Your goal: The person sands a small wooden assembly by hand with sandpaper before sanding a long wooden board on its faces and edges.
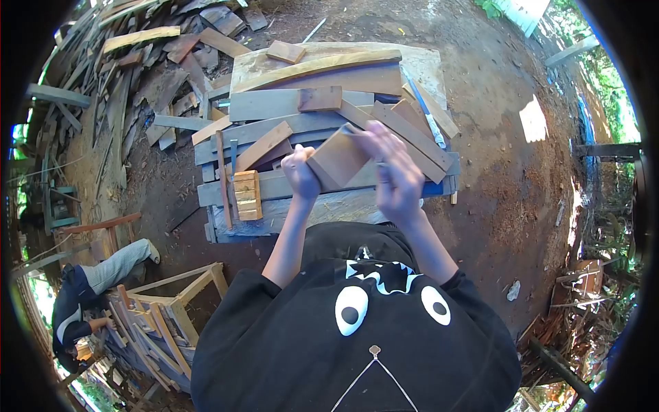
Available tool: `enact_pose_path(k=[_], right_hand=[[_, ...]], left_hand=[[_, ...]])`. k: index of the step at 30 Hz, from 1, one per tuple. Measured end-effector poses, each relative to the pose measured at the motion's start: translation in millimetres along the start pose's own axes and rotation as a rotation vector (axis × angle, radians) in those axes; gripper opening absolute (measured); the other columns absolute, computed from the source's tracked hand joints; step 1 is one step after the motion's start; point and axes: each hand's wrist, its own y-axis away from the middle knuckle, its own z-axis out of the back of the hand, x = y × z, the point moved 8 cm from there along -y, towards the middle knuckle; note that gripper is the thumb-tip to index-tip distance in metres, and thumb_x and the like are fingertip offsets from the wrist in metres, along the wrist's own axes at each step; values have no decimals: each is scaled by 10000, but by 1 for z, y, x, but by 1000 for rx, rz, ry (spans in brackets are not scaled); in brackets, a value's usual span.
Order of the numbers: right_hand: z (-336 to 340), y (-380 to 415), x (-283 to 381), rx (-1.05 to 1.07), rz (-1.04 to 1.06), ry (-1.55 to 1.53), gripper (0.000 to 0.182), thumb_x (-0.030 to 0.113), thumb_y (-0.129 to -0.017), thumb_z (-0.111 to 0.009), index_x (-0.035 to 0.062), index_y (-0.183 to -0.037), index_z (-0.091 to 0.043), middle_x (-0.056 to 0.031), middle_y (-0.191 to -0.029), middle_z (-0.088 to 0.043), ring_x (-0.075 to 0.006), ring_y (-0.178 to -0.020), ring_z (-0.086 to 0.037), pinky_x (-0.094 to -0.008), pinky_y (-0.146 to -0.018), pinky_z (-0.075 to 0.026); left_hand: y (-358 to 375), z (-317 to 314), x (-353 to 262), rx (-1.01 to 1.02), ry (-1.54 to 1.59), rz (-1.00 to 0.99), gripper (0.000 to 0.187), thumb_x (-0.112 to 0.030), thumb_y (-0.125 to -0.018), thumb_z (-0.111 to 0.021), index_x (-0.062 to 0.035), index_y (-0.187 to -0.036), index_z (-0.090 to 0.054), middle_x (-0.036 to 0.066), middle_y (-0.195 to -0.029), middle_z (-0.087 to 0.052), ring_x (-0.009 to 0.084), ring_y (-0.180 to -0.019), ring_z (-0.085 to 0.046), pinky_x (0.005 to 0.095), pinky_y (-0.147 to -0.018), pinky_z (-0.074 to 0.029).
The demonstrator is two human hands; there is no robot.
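Note:
A flat brown wooden block (340, 159) is held up over the workbench (274, 209), tilted on a corner. My left hand (301, 172) is closed around its left edge. Against the block's upper right side is my right hand (399, 175), smeared by motion, so I cannot make out whether its fingers grip anything. Below and left of my left hand stands a pale yellow wooden block (248, 196). Beside that block lie a narrow brown stick (224, 178) and a thin dark strip. Several boards and offcuts lie beyond the held block, including a small reddish-brown block (320, 99).
A long handsaw-like tool (427, 113) lies along the bench's right side. Scrap wood (165, 82) is heaped at the far left. At lower left, another person (82, 295) bends by a wooden frame (185, 295). Bare dirt ground (501, 172) lies to the right.

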Motion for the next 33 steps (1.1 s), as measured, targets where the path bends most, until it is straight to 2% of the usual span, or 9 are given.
enact_pose_path(k=[5,6,10,17,21,22,26,29,33], right_hand=[[-34,14,30,352,165,59,385,37,-759,-526,36,-1143,-546,-115,-1196,-533,-266,-1178,-446,-411,-967,-336],[-36,22,27,388,167,3,390,43,-755,-535,44,-1145,-548,-111,-1200,-531,-262,-1183,-441,-412,-969,-332],[-21,0,-10,232,53,23,389,42,-753,-538,43,-1143,-548,-114,-1203,-526,-270,-1185,-436,-422,-962,-335],[-15,29,14,263,36,-21,395,51,-763,-529,15,-1157,-532,-126,-1220,-509,-274,-1199,-419,-428,-961,-337],[-14,10,3,104,-8,44,348,52,-794,-505,-13,-1134,-538,-145,-1207,-515,-313,-1179,-433,-425,-950,-346],[-14,2,6,102,1,-21,348,-13,-793,-450,-87,-1128,-504,-191,-1203,-505,-362,-1162,-439,-443,-959,-329],[-11,23,10,114,-8,-87,347,23,-803,-481,-49,-1140,-518,-173,-1207,-508,-324,-1172,-438,-421,-947,-349],[-11,30,-16,69,-203,-148,344,16,-804,-471,-55,-1137,-520,-170,-1210,-507,-324,-1180,-432,-416,-952,-343],[-7,18,0,101,-82,-102,213,-14,-795,-447,-83,-954,-570,-164,-1197,-520,-327,-1197,-414,-418,-962,-326]], left_hand=[[2,-5,4,-67,93,91,488,-221,-880,-308,37,-494,-460,71,-395,-354,129,-368,-363,299,-404,-270],[-1,-2,-3,46,-89,-20,467,-203,-874,-324,50,-522,-499,95,-403,-395,159,-362,-401,312,-414,-292],[7,-8,-25,74,-254,-94,441,-190,-871,-345,53,-562,-547,146,-434,-465,207,-382,-475,328,-436,-345],[-2,-11,-48,6,-515,-9,445,-218,-879,-365,24,-574,-581,169,-463,-502,275,-420,-533,361,-461,-389],[0,-23,-56,43,-577,-44,452,-229,-875,-379,9,-547,-577,164,-436,-485,277,-391,-515,364,-439,-382],[2,-28,-58,71,-592,-39,453,-230,-875,-380,7,-542,-575,163,-435,-486,276,-388,-514,362,-435,-382],[-8,-19,-62,30,-631,63,491,-252,-887,-362,9,-521,-558,160,-434,-490,280,-381,-504,370,-425,-377],[-6,-21,-57,36,-677,72,533,-280,-896,-339,17,-506,-547,161,-423,-481,301,-389,-506,393,-440,-382],[-3,-20,-54,30,-607,118,567,-305,-902,-321,27,-501,-546,175,-432,-492,319,-420,-534,403,-470,-407]])
